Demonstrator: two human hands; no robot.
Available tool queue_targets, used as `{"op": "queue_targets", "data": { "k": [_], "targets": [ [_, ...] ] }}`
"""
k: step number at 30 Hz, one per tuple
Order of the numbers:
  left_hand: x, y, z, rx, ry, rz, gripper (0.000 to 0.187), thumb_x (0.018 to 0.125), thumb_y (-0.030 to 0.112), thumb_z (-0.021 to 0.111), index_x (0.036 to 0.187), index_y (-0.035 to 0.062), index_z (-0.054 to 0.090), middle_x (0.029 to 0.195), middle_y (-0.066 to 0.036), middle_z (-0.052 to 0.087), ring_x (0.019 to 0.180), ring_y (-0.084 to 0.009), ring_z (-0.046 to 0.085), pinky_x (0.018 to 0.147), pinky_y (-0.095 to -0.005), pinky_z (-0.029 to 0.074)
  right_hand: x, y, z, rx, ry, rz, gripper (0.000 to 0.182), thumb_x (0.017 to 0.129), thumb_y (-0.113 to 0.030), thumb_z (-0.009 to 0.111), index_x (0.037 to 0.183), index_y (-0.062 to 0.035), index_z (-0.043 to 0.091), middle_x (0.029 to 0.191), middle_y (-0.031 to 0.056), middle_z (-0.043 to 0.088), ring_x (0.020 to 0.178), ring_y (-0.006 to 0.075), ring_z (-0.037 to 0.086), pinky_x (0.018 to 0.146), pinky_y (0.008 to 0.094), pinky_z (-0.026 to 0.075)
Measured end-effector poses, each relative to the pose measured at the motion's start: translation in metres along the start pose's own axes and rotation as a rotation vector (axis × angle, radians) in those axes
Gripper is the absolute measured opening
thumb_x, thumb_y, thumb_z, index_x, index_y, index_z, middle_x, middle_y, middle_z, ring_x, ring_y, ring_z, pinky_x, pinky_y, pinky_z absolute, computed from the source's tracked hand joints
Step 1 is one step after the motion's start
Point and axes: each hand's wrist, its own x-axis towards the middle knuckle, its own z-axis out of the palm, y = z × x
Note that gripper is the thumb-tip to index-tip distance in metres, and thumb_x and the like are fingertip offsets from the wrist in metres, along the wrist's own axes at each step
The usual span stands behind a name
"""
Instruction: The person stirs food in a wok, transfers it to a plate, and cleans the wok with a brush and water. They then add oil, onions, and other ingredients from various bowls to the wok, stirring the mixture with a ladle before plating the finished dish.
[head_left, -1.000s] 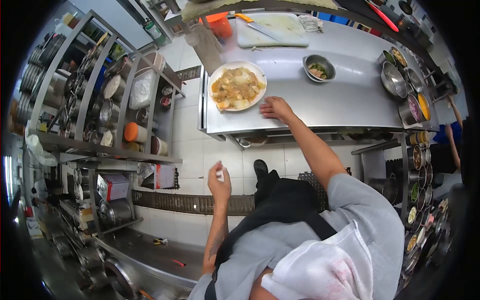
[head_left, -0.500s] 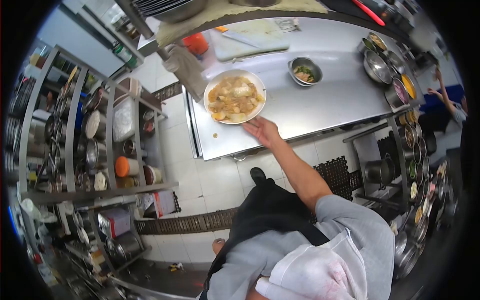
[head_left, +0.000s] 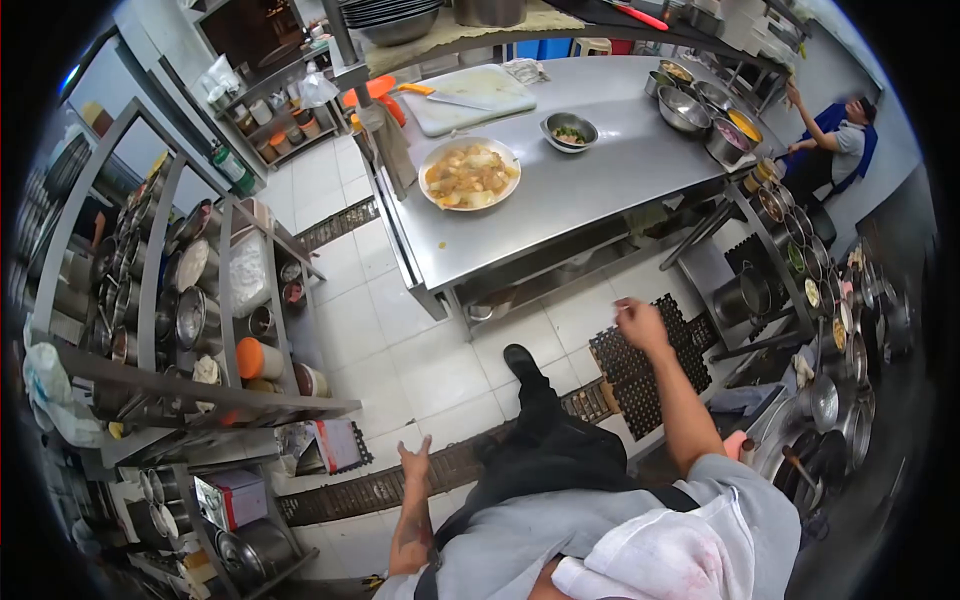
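Observation:
A white plate of food (head_left: 470,174), with yellowish and pale chunks in sauce, rests at the left end of the steel counter (head_left: 560,210). Away from the plate, my right hand (head_left: 640,325) hangs over the floor mat in front of the counter, its fingers loosely curled, with nothing visible in it. Low on the left, my left hand (head_left: 414,460) is held over the floor, thumb and fingers apart and empty. Behind the plate lies a white cutting board (head_left: 470,100) with an orange-handled knife (head_left: 445,97) on it. A small metal bowl (head_left: 569,131) of greens and pale pieces stands to the right.
Metal shelving (head_left: 150,300) packed with pans and tubs runs along the left. Bowls of ingredients (head_left: 685,108) stand at the counter's right end. A black perforated mat (head_left: 650,365) and a floor grate (head_left: 380,475) lie below. Another person (head_left: 835,145) is at the far right.
My right hand has left the plate's edge and drawn back toward my body, right of the counter. The plate stays on the counter. My left hand has come further into view, and the camera has shifted.

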Motion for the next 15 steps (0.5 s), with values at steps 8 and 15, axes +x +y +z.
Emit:
{"op": "queue_targets", "data": {
  "k": [8, 15],
  "targets": [
    [0.033, 0.107, -0.155, -0.607, 0.209, 0.098, 0.11, 0.081, 0.038, 0.079, 0.155, 0.0158, 0.001, 0.125, -0.021, 0.052, 0.071, -0.0204, 0.059, 0.043, -0.0259, 0.041, -0.079, -0.069, -0.263, 0.315, 1.044, -0.597, 0.026, 0.096, -0.02, 0.062, 0.073, -0.0088, 0.065, 0.067, -0.0035, 0.056, 0.056, 0.005, 0.043, 0.053, 0.0223, 0.033],
    [0.006, 0.281, -0.293, -0.879, 0.407, 0.705, 0.08, 0.09, 0.03, 0.072, 0.147, 0.0023, 0.023, 0.072, -0.005, 0.06, 0.056, -0.0101, 0.052, 0.045, -0.0209, 0.037, -0.213, -0.308, -0.432, 0.056, 1.51, -1.231, 0.035, 0.087, -0.022, 0.049, 0.055, -0.0076, 0.045, 0.054, 0.0008, 0.04, 0.04, 0.0122, 0.037, 0.033, 0.0265, 0.027]
  ]
}}
